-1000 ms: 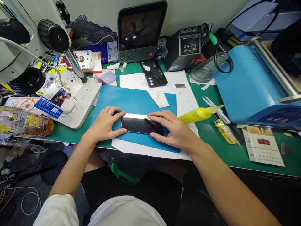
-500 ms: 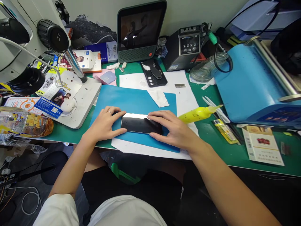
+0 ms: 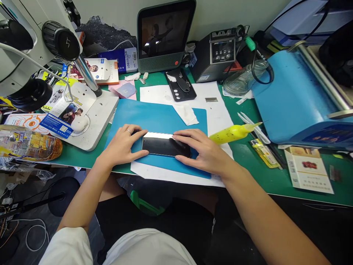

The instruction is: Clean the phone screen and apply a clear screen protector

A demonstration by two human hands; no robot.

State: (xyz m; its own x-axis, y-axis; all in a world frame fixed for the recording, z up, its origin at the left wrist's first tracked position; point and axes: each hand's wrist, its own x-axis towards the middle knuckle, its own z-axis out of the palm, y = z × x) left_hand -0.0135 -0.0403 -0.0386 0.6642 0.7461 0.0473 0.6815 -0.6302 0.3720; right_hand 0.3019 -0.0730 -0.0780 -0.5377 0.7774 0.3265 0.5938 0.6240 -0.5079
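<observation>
A smartphone (image 3: 164, 145) with a dark, glossy screen lies face up and sideways on a blue mat (image 3: 135, 112). My left hand (image 3: 122, 145) grips its left end, thumb at the near corner and forefinger at the far one. At the right end, my right hand (image 3: 197, 149) holds the phone the same way, its fingers along the far edge and the thumb on the near edge. Behind the phone, a crumpled white cloth (image 3: 186, 115) rests on the mat. Just beyond my right hand lies a yellow squeeze bottle (image 3: 228, 135) with a thin needle tip.
A microscope stand (image 3: 96, 119) occupies the left, beside a plastic bottle (image 3: 30, 143). At the back are a tablet-like display (image 3: 165, 33), a black phone case (image 3: 180, 86) and a soldering station (image 3: 216, 55). A blue machine (image 3: 292, 99) and a cigarette pack (image 3: 309, 169) are at right.
</observation>
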